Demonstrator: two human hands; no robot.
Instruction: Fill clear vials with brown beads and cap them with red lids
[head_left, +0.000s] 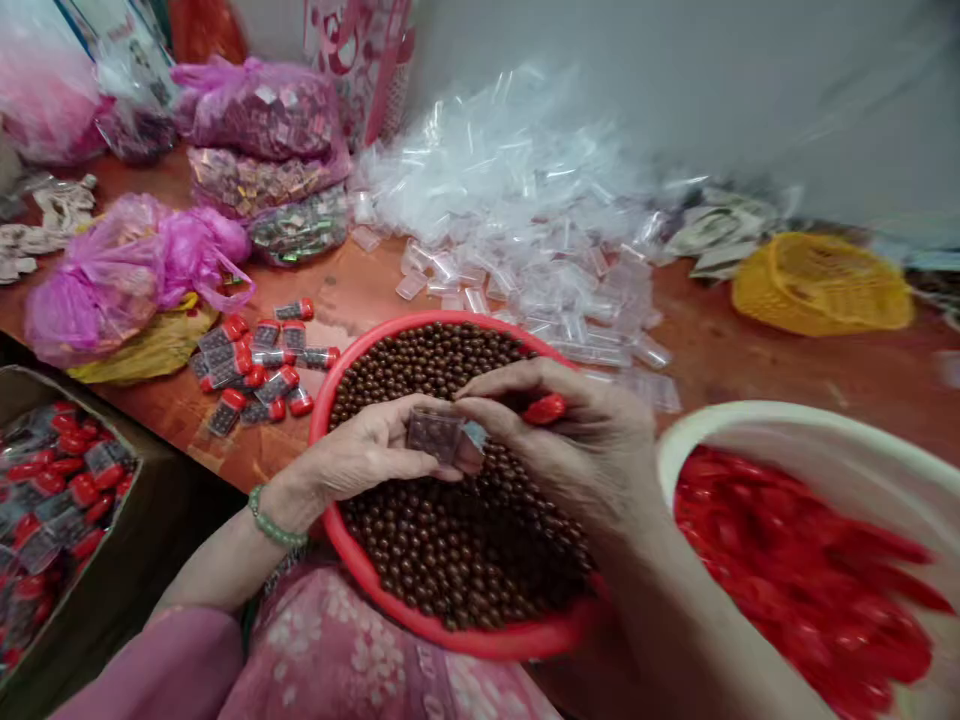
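Observation:
My left hand [367,450] grips a small clear plastic tube [437,436] filled with brown beads, holding it over a red plastic basin [328,450]. The basin is heaped with shiny brown beads [450,540]. My right hand [581,440] is shut on a red cap [545,409], and its fingertips reach close to the tube's end. A green beaded bracelet [274,517] circles my left wrist. A white basin [750,425] full of red caps stands to the right of my right arm.
Capped tubes [255,365] lie on the wooden table left of the red basin, and a cardboard box [60,500] of them sits below its edge. Loose clear tubes [510,200] are piled behind. Pink plastic bags [97,290] and a yellow basket [821,285] stand along the table.

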